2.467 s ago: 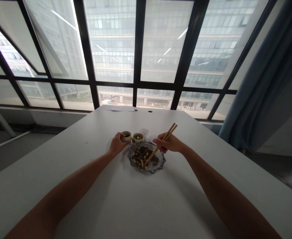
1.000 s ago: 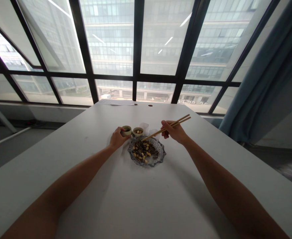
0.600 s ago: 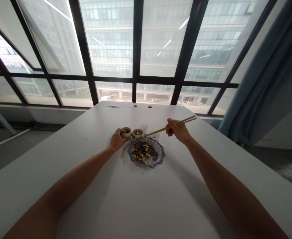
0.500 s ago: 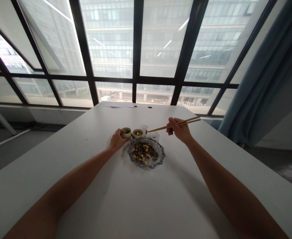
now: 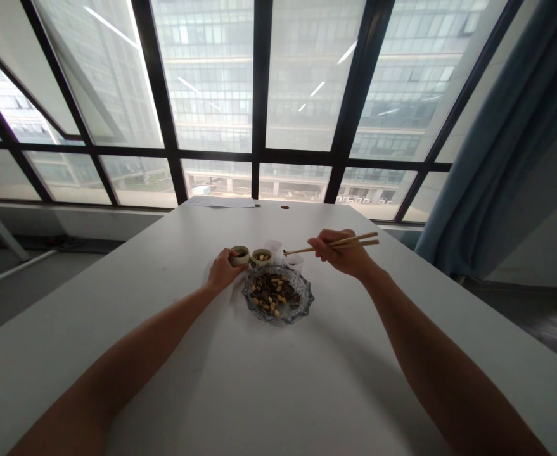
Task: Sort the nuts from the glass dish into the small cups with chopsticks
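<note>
Change: chopsticks [image 5: 301, 250], tips in the glass bowl [image 5: 307, 305] some seconds ago, now out past its far rim, right of centre in the frame. One small dark piece [image 5: 285, 253] at the tips, likely a seed, too small to be sure. Meaning, as I judge it: piece lifted clear of the bowl and not yet released.

Right hand [image 5: 342, 250], mine: right of centre, closed in a writing-like grip on the chopsticks, tips pinched together.

Left hand [image 5: 224, 269], mine: left of centre, unmoved, fingers curled around the side of the left small cup [image 5: 242, 259].

Bowl: mid-frame, on the tabletop [image 5: 202, 392], holding dark seeds [image 5: 265, 282] and pale nuts [image 5: 272, 299].

Right small cup [image 5: 262, 265]: beside the left one, pale pieces inside.

Clear cups, two: rear one [image 5: 273, 247], front one [image 5: 296, 262], near the chopstick tips; whether the piece is directly over either, I cannot tell.
</note>
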A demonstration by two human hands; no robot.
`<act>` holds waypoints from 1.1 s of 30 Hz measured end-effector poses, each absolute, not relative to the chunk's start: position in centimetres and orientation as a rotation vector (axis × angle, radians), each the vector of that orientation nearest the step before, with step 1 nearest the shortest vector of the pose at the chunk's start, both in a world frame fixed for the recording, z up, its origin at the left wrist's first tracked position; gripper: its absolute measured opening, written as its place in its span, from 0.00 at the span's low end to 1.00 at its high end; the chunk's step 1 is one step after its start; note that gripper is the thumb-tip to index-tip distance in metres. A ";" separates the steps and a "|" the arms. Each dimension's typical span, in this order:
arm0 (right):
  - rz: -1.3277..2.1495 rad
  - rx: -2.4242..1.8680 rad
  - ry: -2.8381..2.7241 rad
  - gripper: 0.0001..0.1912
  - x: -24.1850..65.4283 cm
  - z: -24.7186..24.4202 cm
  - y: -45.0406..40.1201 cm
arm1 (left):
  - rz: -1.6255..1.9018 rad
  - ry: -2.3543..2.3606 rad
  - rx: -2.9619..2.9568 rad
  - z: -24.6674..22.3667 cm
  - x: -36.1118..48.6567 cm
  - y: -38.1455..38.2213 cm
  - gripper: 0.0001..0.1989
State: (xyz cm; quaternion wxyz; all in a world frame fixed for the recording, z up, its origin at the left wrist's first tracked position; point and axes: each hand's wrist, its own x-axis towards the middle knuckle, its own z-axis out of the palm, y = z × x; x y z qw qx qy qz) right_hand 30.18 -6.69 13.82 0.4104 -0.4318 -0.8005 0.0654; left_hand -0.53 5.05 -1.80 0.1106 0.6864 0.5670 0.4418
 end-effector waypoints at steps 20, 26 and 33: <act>0.415 -1.251 -1.782 0.36 32.7 10.8 -3.3 | 1.337 1.578 2.106 -2.0 -0.6 5.4 0.20; 0.462 -1.249 -1.861 0.37 32.6 11.5 -4.1 | 1.330 1.585 2.120 -2.2 -0.6 5.4 0.19; 0.454 -1.240 -1.933 0.36 32.3 11.9 -4.5 | 1.315 1.610 2.115 -1.9 -0.6 5.3 0.20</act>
